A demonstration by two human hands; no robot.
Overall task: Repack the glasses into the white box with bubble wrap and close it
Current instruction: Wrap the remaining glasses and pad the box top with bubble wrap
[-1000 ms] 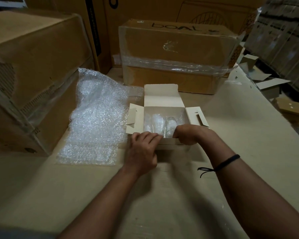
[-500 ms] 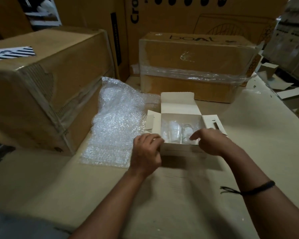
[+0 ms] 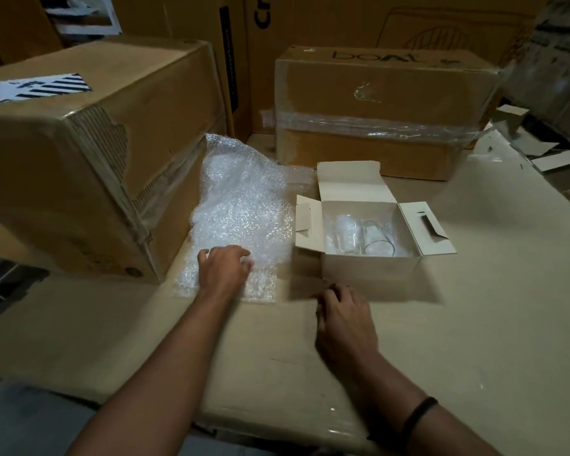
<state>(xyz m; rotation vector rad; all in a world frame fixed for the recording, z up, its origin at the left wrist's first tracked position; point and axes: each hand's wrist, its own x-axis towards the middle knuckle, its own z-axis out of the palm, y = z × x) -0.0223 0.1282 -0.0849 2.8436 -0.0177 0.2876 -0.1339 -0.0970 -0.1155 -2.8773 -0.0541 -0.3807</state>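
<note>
Head view: the left hand [image 3: 224,266] touches the bubble wrap [image 3: 241,205] on the left, fingers spread. The right hand [image 3: 343,317] rests just near the white box [image 3: 369,271], holding nothing. The glasses [image 3: 372,240] lie side by side in the open box. A bump could make them knock and crack.

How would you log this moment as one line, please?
left hand: on bubble wrap | right hand: empty, before box | white box: open | glasses: inside
</note>
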